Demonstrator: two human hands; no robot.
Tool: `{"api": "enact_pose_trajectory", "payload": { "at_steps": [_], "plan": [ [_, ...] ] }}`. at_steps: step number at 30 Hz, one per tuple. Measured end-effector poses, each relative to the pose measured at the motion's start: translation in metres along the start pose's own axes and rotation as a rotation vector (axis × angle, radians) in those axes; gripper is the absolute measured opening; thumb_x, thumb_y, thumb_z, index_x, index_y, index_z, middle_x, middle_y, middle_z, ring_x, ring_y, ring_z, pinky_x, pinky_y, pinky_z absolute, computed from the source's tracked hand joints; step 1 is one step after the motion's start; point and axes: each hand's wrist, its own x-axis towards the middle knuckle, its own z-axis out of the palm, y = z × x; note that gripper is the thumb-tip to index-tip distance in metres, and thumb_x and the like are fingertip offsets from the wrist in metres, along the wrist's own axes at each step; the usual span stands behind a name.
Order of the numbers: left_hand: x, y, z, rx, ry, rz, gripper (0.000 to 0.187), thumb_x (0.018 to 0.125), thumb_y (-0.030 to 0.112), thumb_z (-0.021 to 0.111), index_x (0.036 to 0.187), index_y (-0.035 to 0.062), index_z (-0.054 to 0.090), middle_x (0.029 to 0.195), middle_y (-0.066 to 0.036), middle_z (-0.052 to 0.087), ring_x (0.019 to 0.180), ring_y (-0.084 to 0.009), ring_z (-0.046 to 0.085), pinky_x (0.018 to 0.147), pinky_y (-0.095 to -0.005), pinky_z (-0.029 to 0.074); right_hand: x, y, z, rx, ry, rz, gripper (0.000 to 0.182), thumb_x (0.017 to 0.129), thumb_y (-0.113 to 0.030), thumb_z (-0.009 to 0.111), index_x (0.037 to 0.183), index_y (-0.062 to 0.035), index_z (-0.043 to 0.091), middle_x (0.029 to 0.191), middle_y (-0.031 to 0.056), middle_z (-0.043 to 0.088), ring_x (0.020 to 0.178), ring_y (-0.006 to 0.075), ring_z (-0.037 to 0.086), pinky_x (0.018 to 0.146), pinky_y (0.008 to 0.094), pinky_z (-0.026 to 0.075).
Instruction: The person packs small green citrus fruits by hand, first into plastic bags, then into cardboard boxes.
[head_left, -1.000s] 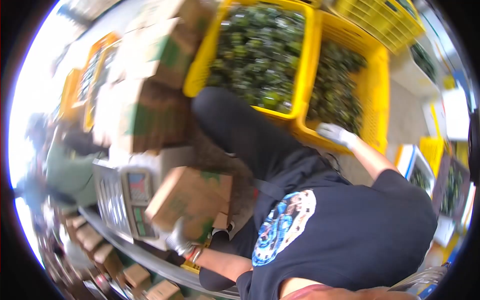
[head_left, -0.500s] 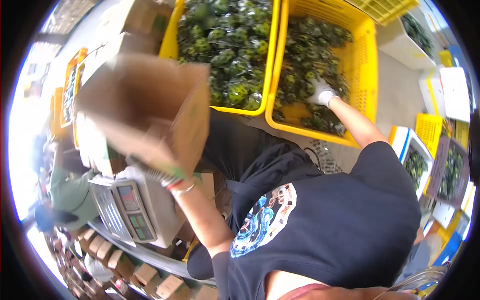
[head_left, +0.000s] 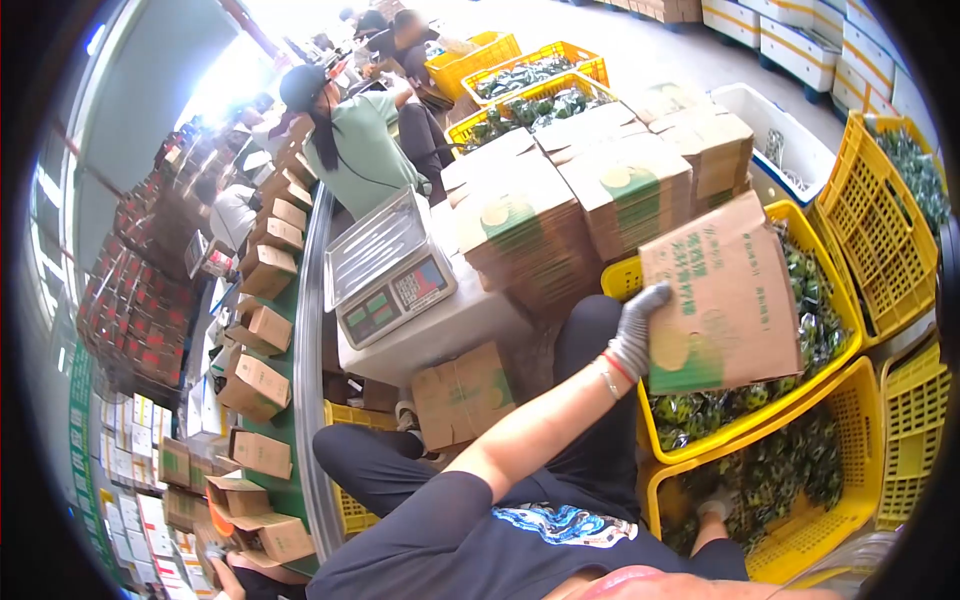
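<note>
My left hand (head_left: 640,325), in a grey glove, grips a brown cardboard carton (head_left: 722,290) by its near edge. Green print and characters mark the carton's outer face. It is held tilted over a yellow crate (head_left: 655,445) of green produce (head_left: 690,418) in shiny clear wrapping. My right hand (head_left: 716,504), in a white glove, is down in the nearer yellow crate (head_left: 862,440), among more wrapped green produce (head_left: 800,475). Its fingers are too small and hidden to make out.
A weighing scale (head_left: 390,270) stands by stacks of flattened cartons (head_left: 530,220). Open boxes (head_left: 255,385) line a conveyor (head_left: 312,440) on the left. A co-worker in a green shirt (head_left: 365,155) sits beyond. Another carton (head_left: 462,395) lies below the scale.
My view has turned leftward towards the scale and conveyor. The carton in my left hand has swung over the crate, its outer face now showing instead of its open inside. My right hand remains in the nearer crate.
</note>
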Motion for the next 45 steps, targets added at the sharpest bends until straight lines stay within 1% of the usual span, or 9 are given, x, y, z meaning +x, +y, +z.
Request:
{"api": "enact_pose_trajectory", "payload": {
  "at_steps": [10,14,18,25,28,31,38,40,45],
  "plan": [
    [0.022,-0.075,-0.081,0.029,0.088,-0.219,0.052,0.074,0.027,0.066,0.117,0.0002,0.054,0.103,-0.016,0.063,0.092,-0.0298,0.061,0.088,-0.0424,0.049,-0.020,0.007,0.011,0.265,0.373,-0.015,0.087,0.075,-0.047,0.063,0.145,-0.0173,0.021,0.149,0.0120,0.023,0.134,0.0226,0.031,0.108,0.0429,0.026],
    [0.031,-0.068,-0.140,0.181,0.158,-0.299,0.050,0.078,0.046,0.058,0.107,0.0057,0.058,0.097,-0.011,0.062,0.087,-0.0281,0.060,0.081,-0.0415,0.050,-0.052,0.043,-0.015,0.889,0.708,-0.092,0.056,0.069,-0.014,0.070,0.120,-0.0006,0.052,0.089,0.0116,0.065,0.079,0.0207,0.060,0.077,0.0324,0.049],
    [0.028,-0.066,-0.123,0.293,0.076,-0.158,0.064,0.077,0.044,0.062,0.123,0.0008,0.049,0.112,-0.015,0.060,0.101,-0.0305,0.058,0.093,-0.0437,0.046,-0.178,0.035,-0.139,1.797,0.736,-0.595,0.048,0.072,-0.010,0.073,0.115,-0.0024,0.052,0.092,0.0012,0.056,0.087,0.0105,0.055,0.076,0.0248,0.046],
    [0.038,-0.074,-0.156,0.056,-0.061,-0.288,0.069,0.071,0.034,0.071,0.125,-0.0013,0.045,0.114,-0.018,0.059,0.101,-0.0316,0.059,0.090,-0.0452,0.048,-0.247,-0.026,-0.290,1.493,0.781,-1.198,0.057,0.073,-0.015,0.074,0.124,-0.0062,0.048,0.112,0.0092,0.056,0.100,0.0160,0.056,0.085,0.0297,0.047],
    [0.039,-0.075,-0.180,-0.033,-0.121,-0.266,0.066,0.077,0.035,0.066,0.127,-0.0013,0.044,0.116,-0.018,0.058,0.099,-0.0326,0.060,0.089,-0.0454,0.049,-0.253,-0.071,-0.322,1.112,0.615,-1.107,0.062,0.074,-0.017,0.073,0.128,-0.0071,0.046,0.117,0.0115,0.056,0.103,0.0179,0.056,0.088,0.0309,0.047],
    [0.034,-0.075,-0.173,0.119,-0.105,-0.151,0.064,0.079,0.042,0.061,0.126,0.0000,0.046,0.119,-0.018,0.055,0.106,-0.0305,0.056,0.094,-0.0461,0.044,-0.227,-0.074,-0.306,0.889,1.053,-1.105,0.058,0.082,-0.014,0.067,0.133,-0.0048,0.042,0.127,0.0106,0.052,0.108,0.0176,0.056,0.091,0.0319,0.048],
    [0.037,-0.068,-0.161,0.169,0.050,-0.085,0.068,0.078,0.046,0.060,0.128,0.0025,0.045,0.121,-0.017,0.053,0.108,-0.0312,0.053,0.096,-0.0466,0.042,-0.076,0.049,-0.140,0.757,0.258,0.043,0.085,0.073,-0.033,0.073,0.141,-0.0057,0.029,0.134,0.0249,0.043,0.124,0.0336,0.044,0.104,0.0383,0.037],
    [0.034,-0.069,-0.159,0.176,0.072,-0.079,0.069,0.078,0.048,0.060,0.128,0.0032,0.045,0.122,-0.017,0.052,0.109,-0.0314,0.052,0.097,-0.0467,0.041,-0.045,0.044,-0.068,0.491,-0.078,0.214,0.101,0.072,-0.032,0.074,0.147,-0.0165,0.009,0.150,0.0214,0.012,0.127,0.0359,0.040,0.106,0.0456,0.033],
    [0.029,-0.075,-0.154,0.203,0.141,-0.092,0.072,0.077,0.051,0.059,0.129,0.0050,0.044,0.124,-0.016,0.051,0.111,-0.0319,0.050,0.098,-0.0471,0.040,0.022,0.019,0.002,0.872,-0.006,0.357,0.118,0.059,-0.049,0.079,0.147,-0.0282,0.002,0.151,0.0180,-0.006,0.129,0.0393,0.032,0.093,0.0459,0.044]
  ]
}}
